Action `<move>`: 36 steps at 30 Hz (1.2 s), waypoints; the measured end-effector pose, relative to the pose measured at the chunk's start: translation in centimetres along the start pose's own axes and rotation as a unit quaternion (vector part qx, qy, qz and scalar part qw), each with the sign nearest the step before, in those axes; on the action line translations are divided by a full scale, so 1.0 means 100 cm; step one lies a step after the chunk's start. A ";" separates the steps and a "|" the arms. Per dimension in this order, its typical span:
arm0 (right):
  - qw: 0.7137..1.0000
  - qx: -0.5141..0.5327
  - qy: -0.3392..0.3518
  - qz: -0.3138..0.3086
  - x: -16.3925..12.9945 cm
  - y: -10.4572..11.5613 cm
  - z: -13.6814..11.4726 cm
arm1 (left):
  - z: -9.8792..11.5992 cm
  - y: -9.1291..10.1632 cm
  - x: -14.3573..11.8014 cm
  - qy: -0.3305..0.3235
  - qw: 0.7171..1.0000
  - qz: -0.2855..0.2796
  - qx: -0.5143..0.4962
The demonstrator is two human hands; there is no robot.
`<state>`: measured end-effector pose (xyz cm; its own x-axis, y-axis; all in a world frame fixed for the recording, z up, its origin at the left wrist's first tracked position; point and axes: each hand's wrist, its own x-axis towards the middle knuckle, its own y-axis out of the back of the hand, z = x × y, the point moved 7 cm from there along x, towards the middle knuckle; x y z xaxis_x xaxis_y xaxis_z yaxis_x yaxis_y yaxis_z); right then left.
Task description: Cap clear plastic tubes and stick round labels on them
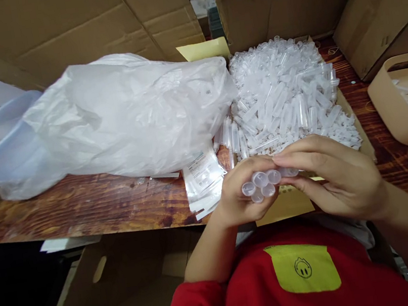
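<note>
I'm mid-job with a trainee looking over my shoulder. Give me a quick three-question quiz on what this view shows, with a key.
1. What is the person's left hand wrapped around?
A) A pair of scissors
B) A bundle of clear plastic tubes
C) A roll of tape

2. True or false: the tan bin stands to the right of the big tube pile.

3. What large item lies directly to the left of that pile?

Key
1. B
2. True
3. A translucent white plastic bag
</note>
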<state>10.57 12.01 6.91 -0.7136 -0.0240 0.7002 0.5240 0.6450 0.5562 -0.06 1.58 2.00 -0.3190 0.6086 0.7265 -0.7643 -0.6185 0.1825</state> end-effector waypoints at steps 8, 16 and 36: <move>0.998 0.046 -0.050 0.007 0.000 -0.004 0.003 | 0.006 0.010 -0.012 0.019 1.000 -0.022 0.009; 0.988 -0.111 -0.050 0.099 -0.047 0.024 0.005 | 0.005 0.028 -0.018 0.044 0.997 0.046 -0.048; 0.951 -0.307 -0.022 -0.026 -0.101 0.001 0.002 | 0.028 0.034 -0.074 0.304 0.942 0.042 0.132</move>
<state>17.68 12.49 -0.20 -0.7578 -0.0022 0.6525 0.6505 0.0755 0.7558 1.34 -6.44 -0.91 -0.6960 0.6748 0.2455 -0.5813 -0.7302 0.3591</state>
